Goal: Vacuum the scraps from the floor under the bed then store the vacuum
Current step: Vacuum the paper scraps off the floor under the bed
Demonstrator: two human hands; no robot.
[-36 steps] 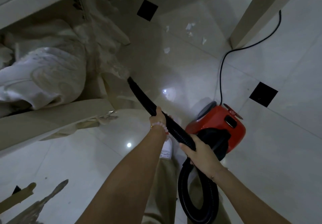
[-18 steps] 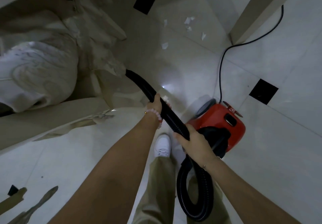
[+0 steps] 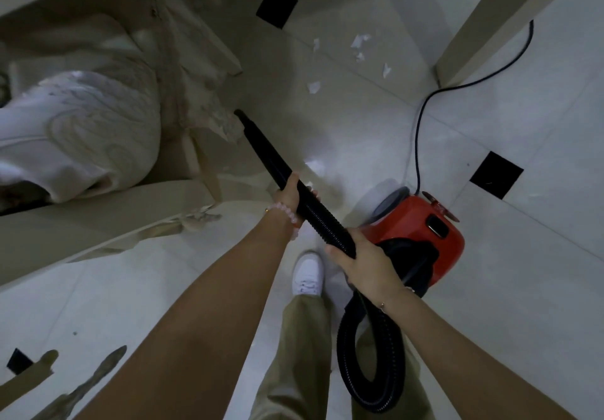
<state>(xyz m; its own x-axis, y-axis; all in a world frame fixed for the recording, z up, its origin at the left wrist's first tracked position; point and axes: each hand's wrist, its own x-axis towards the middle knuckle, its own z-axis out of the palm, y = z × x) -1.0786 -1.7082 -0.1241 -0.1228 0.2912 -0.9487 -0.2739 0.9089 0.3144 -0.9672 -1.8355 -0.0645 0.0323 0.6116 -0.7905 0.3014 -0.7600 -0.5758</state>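
Rumpled bed (image 3: 78, 131) at left, left hand (image 3: 289, 194) wrapped around the black vacuum hose (image 3: 295, 190), nozzle tip beside the bedding, paper scraps (image 3: 358, 47) on the tile beyond, right hand (image 3: 366, 261) gripping the ribbed hose, red vacuum (image 3: 425, 230) just right

The black nozzle (image 3: 261, 148) has pulled back from under the bed cover (image 3: 209, 115), so its tip shows now. Both hands have moved up the floor a little.
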